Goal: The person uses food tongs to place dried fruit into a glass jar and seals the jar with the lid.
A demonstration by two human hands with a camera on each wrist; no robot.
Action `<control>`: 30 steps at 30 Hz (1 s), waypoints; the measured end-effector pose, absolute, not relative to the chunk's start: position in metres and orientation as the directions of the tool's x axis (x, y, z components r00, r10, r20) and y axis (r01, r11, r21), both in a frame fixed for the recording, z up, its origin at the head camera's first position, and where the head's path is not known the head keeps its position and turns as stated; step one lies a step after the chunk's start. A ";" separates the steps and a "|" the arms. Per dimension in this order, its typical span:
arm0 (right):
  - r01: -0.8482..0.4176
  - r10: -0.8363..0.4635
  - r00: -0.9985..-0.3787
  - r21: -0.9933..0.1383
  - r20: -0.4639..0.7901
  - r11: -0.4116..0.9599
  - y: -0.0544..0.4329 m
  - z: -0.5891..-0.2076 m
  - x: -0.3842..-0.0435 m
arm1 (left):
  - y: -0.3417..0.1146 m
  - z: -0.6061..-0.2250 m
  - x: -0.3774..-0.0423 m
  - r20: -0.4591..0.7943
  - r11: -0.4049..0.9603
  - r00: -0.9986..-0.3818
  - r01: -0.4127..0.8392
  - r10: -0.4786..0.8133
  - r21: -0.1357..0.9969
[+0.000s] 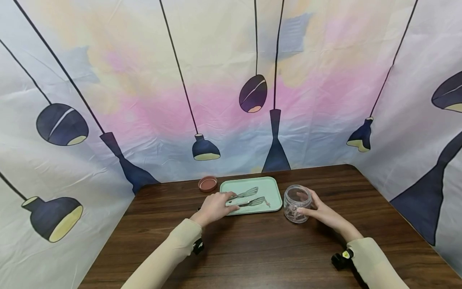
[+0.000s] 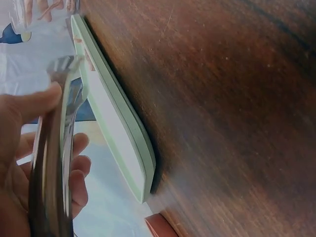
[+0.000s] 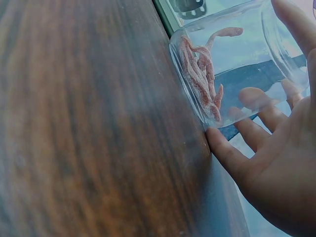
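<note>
My left hand [image 1: 215, 206] grips a pair of metal tongs [image 2: 52, 158], thumb on one arm and fingers around the other. The tongs' slotted tips [image 1: 257, 201] are spread apart over a pale green tray [image 1: 231, 186]. Close to those tips, a thin reddish strip [image 1: 267, 203] lies on the tray. Just right of the tray, a clear jar [image 1: 291, 205] stands upright without a lid. My right hand [image 1: 326, 214] holds it from the right side, thumb in front and fingers around the wall. Several reddish, twisted dried strips [image 3: 197, 74] lie at the jar's bottom.
A reddish-brown round lid [image 1: 207, 184] sits beyond the tray's left corner, near the far edge of the dark wooden table [image 1: 249, 257]. Behind the table hangs a cloth [image 1: 231, 52] printed with lamps. Each wrist carries a small black camera [image 1: 341, 260].
</note>
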State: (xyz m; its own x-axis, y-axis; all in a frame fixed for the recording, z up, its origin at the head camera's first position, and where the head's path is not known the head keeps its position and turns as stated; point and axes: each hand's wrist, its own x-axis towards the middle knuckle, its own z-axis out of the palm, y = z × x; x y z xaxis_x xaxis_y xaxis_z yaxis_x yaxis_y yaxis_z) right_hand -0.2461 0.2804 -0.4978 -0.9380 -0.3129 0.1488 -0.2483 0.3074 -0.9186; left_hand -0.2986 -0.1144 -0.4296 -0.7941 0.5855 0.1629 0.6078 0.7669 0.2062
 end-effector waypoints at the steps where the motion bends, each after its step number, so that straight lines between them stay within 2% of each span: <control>1: -0.249 -0.313 -0.938 -0.919 0.150 0.305 0.281 -0.498 -0.246 | -0.114 -0.430 -0.299 0.156 0.768 -0.797 0.604 0.583 0.214; 14: -0.234 -0.311 -0.940 -0.925 0.137 0.300 0.280 -0.497 -0.245 | -0.110 -0.432 -0.306 0.039 0.774 -0.825 0.545 0.564 0.321; 30: -0.229 -0.311 -0.941 -0.926 0.132 0.300 0.280 -0.497 -0.244 | -0.091 -0.439 -0.316 0.022 0.741 -0.786 0.592 0.618 0.318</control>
